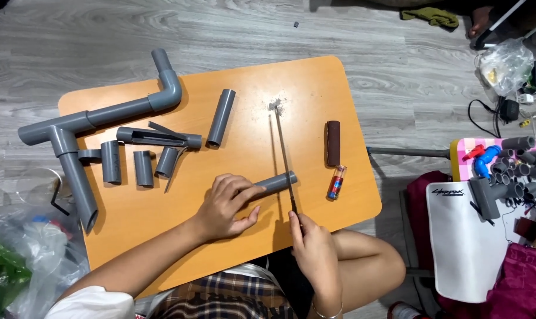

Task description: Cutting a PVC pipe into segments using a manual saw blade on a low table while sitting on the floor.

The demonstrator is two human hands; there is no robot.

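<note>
A short grey pipe (pixel 275 183) lies near the tabletop's (pixel 315 82) near edge, where our left hand (pixel 226 207) presses it down; our right hand (pixel 315 251) grips a thin saw blade (pixel 283 150) across it. A dark sandpaper roll (pixel 333 143) lies right.

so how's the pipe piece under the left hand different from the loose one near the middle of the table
The pipe piece under the left hand lies almost crosswise, pinned by the left hand, with the saw blade across it, held by the right hand. The loose pipe piece lies nearly lengthwise, untouched. Both are grey, round plastic tubes on the orange table.
</note>
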